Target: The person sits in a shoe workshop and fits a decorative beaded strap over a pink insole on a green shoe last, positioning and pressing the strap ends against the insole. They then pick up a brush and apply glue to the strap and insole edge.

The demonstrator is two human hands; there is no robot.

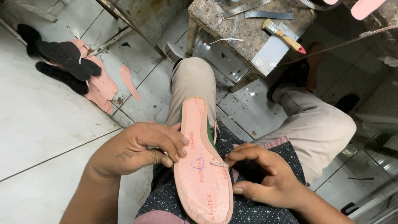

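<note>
Left hand (141, 147) and right hand (259, 178) pinch one pink insole (203, 174); one brush (284, 36) on bench.

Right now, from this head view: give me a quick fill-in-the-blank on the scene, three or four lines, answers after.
1. The left hand and the right hand grip a ____-coloured insole resting on the person's lap.
2. A brush with a wooden handle lies on the stone ____ beyond the person's knees.
3. On the floor to the left, the pile of pink insoles has ____ insoles lying on top of it.

Missing words: pink; bench; black
</note>
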